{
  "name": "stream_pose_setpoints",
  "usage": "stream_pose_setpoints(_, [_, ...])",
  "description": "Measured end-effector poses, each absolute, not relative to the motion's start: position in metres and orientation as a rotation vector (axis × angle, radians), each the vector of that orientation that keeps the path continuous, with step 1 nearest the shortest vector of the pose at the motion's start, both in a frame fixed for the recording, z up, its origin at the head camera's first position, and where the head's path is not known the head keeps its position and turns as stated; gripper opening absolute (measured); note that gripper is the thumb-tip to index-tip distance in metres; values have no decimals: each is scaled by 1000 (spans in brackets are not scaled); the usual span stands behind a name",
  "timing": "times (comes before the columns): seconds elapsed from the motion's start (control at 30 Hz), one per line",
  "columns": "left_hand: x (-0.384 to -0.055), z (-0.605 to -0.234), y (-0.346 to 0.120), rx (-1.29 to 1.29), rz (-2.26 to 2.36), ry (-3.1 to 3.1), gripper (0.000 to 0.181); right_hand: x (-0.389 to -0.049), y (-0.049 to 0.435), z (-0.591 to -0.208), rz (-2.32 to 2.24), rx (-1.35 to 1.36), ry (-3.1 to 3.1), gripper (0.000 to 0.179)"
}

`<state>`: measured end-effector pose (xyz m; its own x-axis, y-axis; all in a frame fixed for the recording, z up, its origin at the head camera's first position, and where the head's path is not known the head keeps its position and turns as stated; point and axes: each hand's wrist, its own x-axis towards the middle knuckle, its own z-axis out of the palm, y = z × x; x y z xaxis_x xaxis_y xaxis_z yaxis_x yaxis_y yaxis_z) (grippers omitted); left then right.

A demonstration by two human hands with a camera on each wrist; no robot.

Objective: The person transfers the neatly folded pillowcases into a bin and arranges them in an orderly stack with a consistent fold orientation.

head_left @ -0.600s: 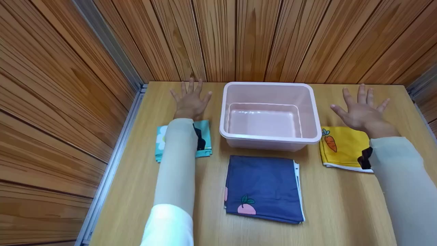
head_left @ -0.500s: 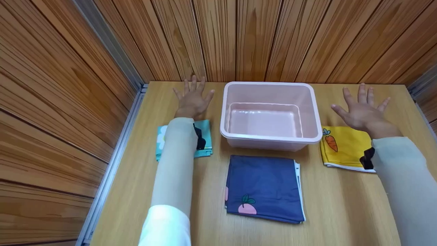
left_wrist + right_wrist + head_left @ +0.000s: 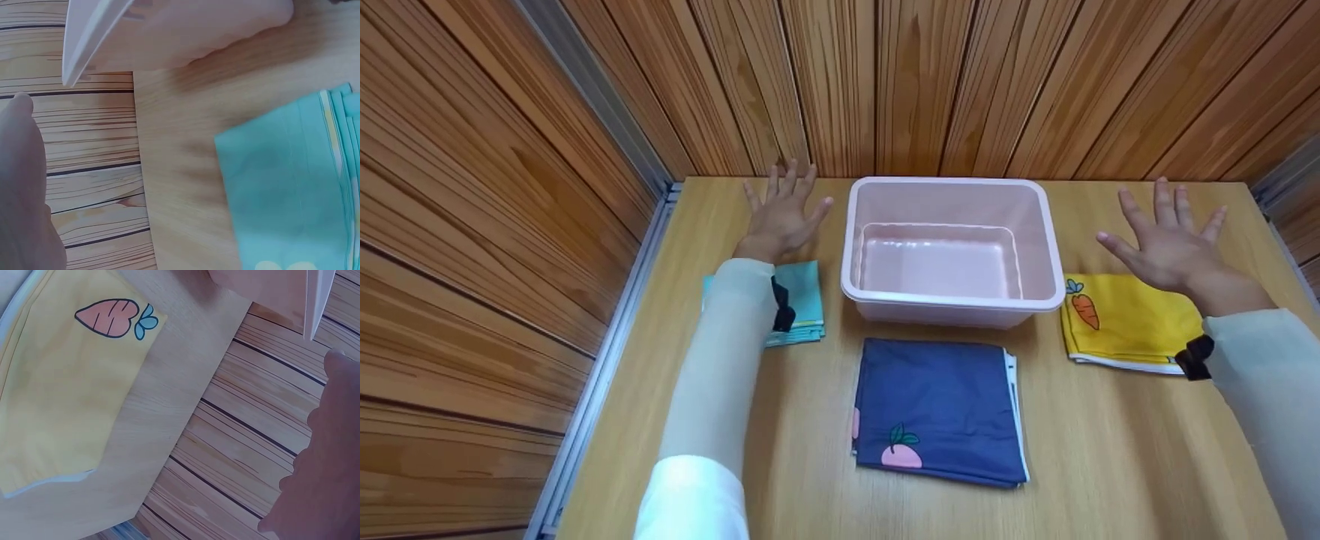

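Note:
My left hand [image 3: 782,217] is spread with straight fingers above the far left of the table, holding nothing. Below its wrist lies a folded teal cloth [image 3: 802,300], partly hidden by the sleeve; the left wrist view shows the teal cloth [image 3: 281,174] apart from the hand. On the far right my right hand [image 3: 1174,247] is likewise spread and holds nothing. Under it is a folded yellow cloth [image 3: 1132,322] with a carrot print. Between the hands stands a pale pink plastic basin [image 3: 952,306] with nothing in it. A folded navy cloth [image 3: 937,405] with a pink fruit print lies in front.
The wooden table [image 3: 810,480] meets a wood-plank wall [image 3: 915,90] at the back. Another plank wall [image 3: 472,225] rises on the left, with a grey metal rail [image 3: 607,360] along the table's edge.
My right hand has shifted slightly to the right, and the left forearm has swung a little to the left. The cloths and the basin have stayed in place.

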<state>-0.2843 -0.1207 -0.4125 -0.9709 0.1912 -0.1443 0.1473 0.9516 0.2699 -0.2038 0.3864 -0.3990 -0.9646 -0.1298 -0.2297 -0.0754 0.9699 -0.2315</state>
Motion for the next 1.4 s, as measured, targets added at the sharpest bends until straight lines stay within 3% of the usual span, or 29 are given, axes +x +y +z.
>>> stream_pose_setpoints(0.63, [-262, -415, -131, 522, 313, 2934, 76, -174, 388, -391, -297, -259, 2898, 82])
stream_pose_setpoints(1.4, [-216, -438, -158, 606, 312, 2931, 76, -127, 369, -391, -301, -437, 2976, 79])
